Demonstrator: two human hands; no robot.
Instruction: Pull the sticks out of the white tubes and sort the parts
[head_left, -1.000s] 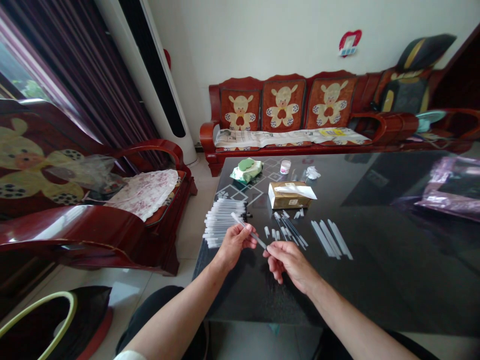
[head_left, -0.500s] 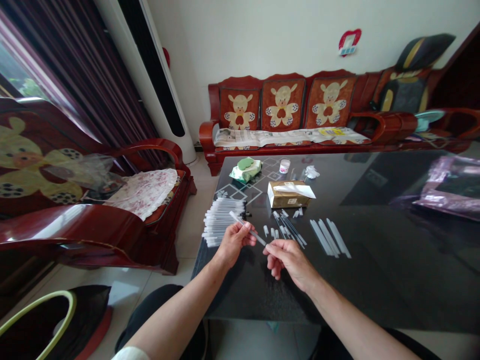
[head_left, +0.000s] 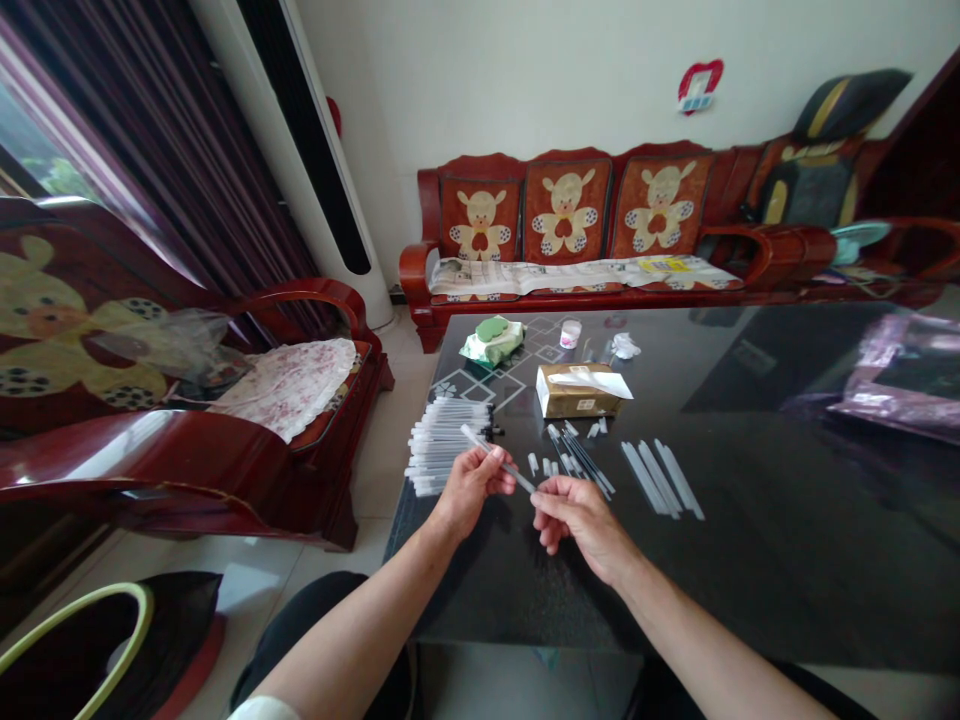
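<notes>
A slim whitish pen (head_left: 476,438) with a pale cap slants between my two hands above the black table. My left hand (head_left: 474,488) is closed round its middle, thumb on top. At the lower end, my right hand (head_left: 576,515) pinches the tip between thumb and fingers, which partly hide it. Left of my left hand lies a stack of similar pens (head_left: 444,450). Beyond my hands are several loose caps (head_left: 533,463) and thin dark refills (head_left: 592,465). To the right of these, several translucent empty pen barrels (head_left: 651,478) lie side by side.
A brown and white box (head_left: 581,402) stands behind the refills. Farther back are a green wipes pack (head_left: 492,345), a small white jar (head_left: 570,334) and crumpled tissue (head_left: 625,346). Purple plastic packaging (head_left: 900,385) lies on the right of the black table (head_left: 757,550).
</notes>
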